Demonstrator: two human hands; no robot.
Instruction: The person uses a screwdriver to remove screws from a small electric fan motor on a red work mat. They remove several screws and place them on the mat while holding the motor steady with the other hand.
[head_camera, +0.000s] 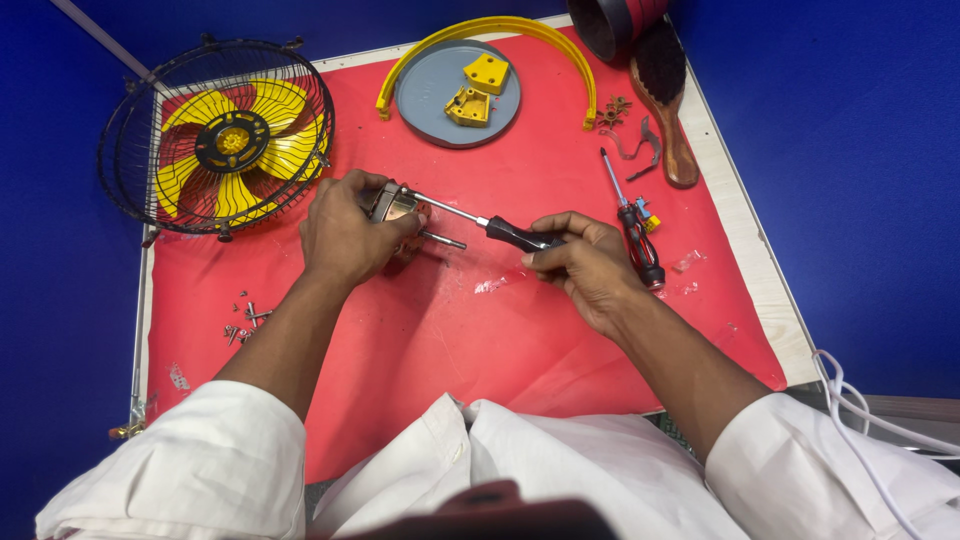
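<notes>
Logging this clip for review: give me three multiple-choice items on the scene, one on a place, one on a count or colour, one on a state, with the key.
1. Where does the fan cage with yellow blades lie?
A. at the mat's far left corner
B. on the grey plate
C. by the white cable

2. How many yellow blocks lie on the grey plate?
A. none
B. two
C. four

3. What is the right hand doing?
A. resting flat on the mat
B. gripping the black-handled screwdriver
C. holding the wooden brush

Key: 1 A, the cage overlaps the red mat at its far left corner; 2 B, two yellow blocks show on the plate; 3 B, its fingers close on the handle, the shaft pointing at the metal motor part held by the left hand.
</notes>
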